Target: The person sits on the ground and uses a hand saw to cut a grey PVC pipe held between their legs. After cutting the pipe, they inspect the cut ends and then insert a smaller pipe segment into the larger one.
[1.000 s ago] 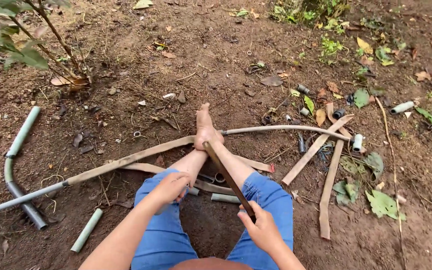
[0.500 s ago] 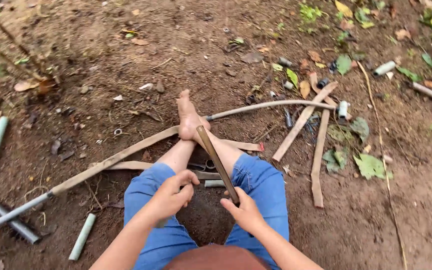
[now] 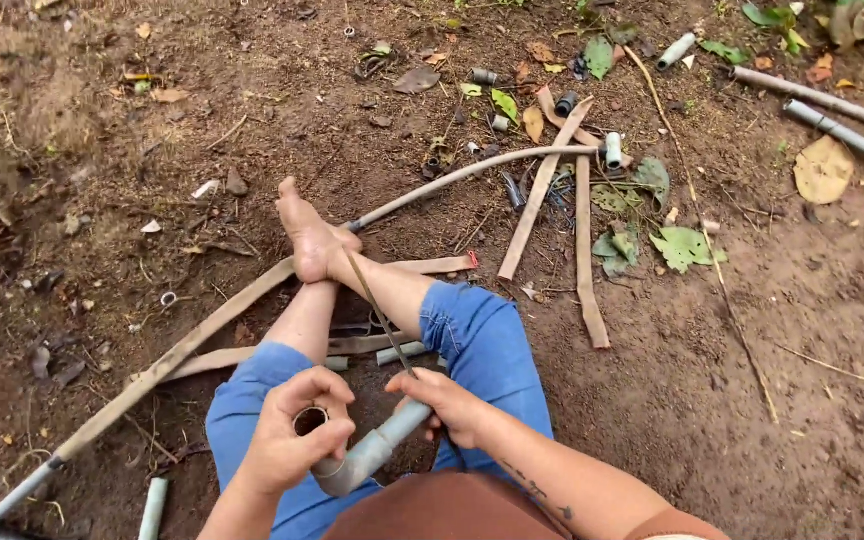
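- Far left of the grip: a long flat strip (image 3: 167, 360) runs over the soil from the lower left corner up toward the foot (image 3: 310, 238), and a short pipe offcut (image 3: 153, 507) lies on the ground just below it.
- Left hand (image 3: 292, 440): fingers curled shut around the open mouth of a grey pipe elbow (image 3: 357, 462), thumb over the rim, so the socket faces up toward the camera.
- Elbow sits low between the knees, right in front of the body, its other arm slanting up to the right.
- Right hand (image 3: 449, 403): closed on that slanting arm of the elbow and, it seems, on the near end of a thin stick (image 3: 377, 312); exactly how the fingers share the two I cannot tell.
- Stick runs from this grip away to the foot, its far tip resting by the heel.
- My read for doing this well: keep the left grip firm so the socket does not roll, keep the stick in line with the bore, and brace the far tip against the foot.
- Right of the grip: two flat slats (image 3: 585, 250) lie crossed on the dirt, with green leaves (image 3: 685, 246) just beyond and more pipes (image 3: 838, 131) well apart at the top right.
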